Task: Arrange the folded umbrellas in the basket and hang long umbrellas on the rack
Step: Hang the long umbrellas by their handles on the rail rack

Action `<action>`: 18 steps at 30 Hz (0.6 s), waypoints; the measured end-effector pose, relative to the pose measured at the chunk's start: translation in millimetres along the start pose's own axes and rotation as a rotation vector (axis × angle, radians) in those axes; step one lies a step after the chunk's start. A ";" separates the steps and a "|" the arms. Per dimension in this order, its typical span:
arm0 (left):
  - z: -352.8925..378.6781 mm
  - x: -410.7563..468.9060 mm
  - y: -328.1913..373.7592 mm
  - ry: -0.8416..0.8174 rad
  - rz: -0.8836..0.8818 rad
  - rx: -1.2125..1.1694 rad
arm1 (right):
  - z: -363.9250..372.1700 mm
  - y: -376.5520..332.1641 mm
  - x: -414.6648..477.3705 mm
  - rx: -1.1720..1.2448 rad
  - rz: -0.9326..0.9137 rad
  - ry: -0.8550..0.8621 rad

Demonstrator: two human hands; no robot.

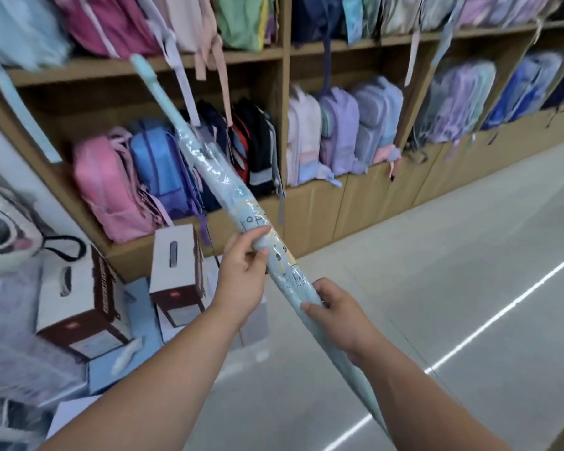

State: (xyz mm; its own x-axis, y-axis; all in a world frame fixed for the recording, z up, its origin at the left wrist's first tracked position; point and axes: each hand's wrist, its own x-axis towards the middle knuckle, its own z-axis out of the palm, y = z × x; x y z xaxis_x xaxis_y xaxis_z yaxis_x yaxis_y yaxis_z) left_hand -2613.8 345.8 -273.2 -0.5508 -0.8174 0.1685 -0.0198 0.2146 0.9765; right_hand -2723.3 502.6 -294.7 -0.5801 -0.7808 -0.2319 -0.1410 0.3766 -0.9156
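A long light-blue umbrella [222, 177] in clear plastic wrap runs diagonally across the view, its pale handle end up at the upper left and its tapered end passing down under my right forearm. My left hand [241, 271] grips the wrapped canopy near its middle, fingers curled round it. Lower down, my right hand [336, 317] grips the umbrella too, thumb on top. No basket or rack shows in this view.
Wooden shelves [284, 60] packed with pastel backpacks fill the back. Several white-and-brown boxes [176, 265] stand on the floor at the lower left beside a plush toy [4, 229]. Pale tiled floor [453, 255] stretches to the right.
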 end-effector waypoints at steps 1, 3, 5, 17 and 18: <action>-15.4 1.0 8.4 0.009 0.022 -0.001 | 14.1 -10.2 -2.8 0.034 -0.006 -0.008; -48.5 2.0 19.6 0.028 0.049 0.008 | 44.5 -32.5 -7.4 0.073 -0.014 -0.043; -82.3 1.6 28.5 0.038 0.041 0.018 | 74.0 -53.6 -8.0 0.075 -0.012 -0.101; -220.4 -7.7 69.6 0.256 0.057 -0.014 | 194.5 -228.7 18.3 0.119 -0.411 -0.072; -227.0 -7.6 73.6 0.284 0.071 -0.012 | 202.4 -236.0 22.6 0.136 -0.416 -0.072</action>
State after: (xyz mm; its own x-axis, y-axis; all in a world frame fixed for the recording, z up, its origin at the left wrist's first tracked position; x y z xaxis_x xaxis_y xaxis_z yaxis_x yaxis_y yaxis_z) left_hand -2421.7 246.4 -172.2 -0.2950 -0.9179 0.2653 0.0212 0.2713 0.9623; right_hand -2540.8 295.2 -150.3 -0.4381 -0.8868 0.1472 -0.2407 -0.0420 -0.9697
